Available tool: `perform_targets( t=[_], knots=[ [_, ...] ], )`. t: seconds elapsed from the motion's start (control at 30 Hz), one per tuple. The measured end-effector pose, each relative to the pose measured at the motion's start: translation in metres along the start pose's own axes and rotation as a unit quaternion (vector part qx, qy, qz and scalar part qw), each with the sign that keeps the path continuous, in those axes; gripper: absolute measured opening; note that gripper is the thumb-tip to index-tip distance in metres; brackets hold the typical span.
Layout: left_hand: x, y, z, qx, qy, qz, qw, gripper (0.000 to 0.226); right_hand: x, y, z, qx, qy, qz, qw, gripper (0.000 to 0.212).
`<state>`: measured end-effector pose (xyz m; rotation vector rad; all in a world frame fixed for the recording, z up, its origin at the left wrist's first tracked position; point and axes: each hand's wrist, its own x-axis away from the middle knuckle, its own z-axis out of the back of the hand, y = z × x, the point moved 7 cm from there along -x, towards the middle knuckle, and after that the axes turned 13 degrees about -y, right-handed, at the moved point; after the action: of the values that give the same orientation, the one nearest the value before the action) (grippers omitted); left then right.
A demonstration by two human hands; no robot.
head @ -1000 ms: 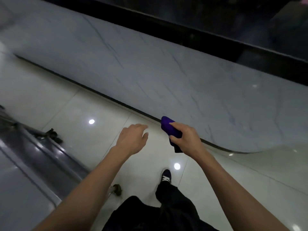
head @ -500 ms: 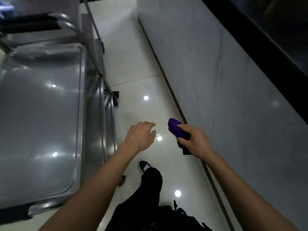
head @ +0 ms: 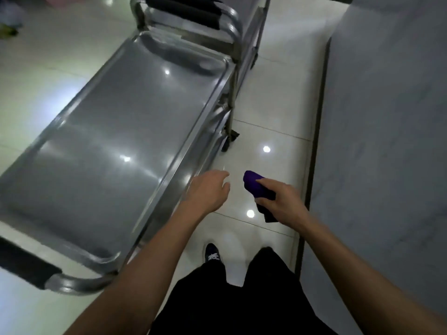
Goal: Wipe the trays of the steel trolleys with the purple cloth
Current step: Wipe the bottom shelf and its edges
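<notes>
Purple cloth (head: 257, 187), bunched small, gripped in right hand (head: 281, 201) above the pale floor tiles (head: 271, 97), thumb pressed along the top, a dark end hanging below the fist. Likely light, soft and limp, easily reshaped: best opened out and held flat under the palm before wiping, not pinched by a corner. Left hand (head: 209, 189) just beside it, holding nothing, fingers loosely bent, hovering at the near edge of the steel trolley (head: 232, 76). Top tray (head: 101, 131) bare, glossy, catching ceiling lights, raised rim all round; probably hard, smooth and slippery under fabric, so firm downward pressure seemingly needed. Black-padded push handle (head: 26, 264) at the near left end, another (head: 183, 10) at the far end, where a second trolley (head: 251, 25) seems to stand close behind. Castor wheel (head: 231, 139) on the floor below; cart apt to roll under a shove, so worth steadying by the rim. Grey marble-look wall (head: 387, 141) to the right. Cloth not yet touching the tray.
</notes>
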<state>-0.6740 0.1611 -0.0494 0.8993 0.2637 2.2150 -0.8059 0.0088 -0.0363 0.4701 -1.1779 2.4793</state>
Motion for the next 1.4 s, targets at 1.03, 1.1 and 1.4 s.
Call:
perform_targets(
  t=[1.03,1.1,1.4],
  knots=[
    [0.109,-0.066,-0.185,0.315,0.127,0.451,0.825,0.044,-0.128,0.014,-0.139,0.098,-0.415,0.138,0.894,0.044],
    [0.113,-0.077,-0.190,0.311,0.147,0.447,0.826,0.043,-0.127,0.008,-0.160,0.112,-0.419,0.150,0.889,0.048],
    [0.103,-0.142,-0.222,0.279,0.199,0.471,0.813,0.029,-0.166,-0.016,-0.246,0.148,-0.418,0.245,0.862,0.055]
  ],
)
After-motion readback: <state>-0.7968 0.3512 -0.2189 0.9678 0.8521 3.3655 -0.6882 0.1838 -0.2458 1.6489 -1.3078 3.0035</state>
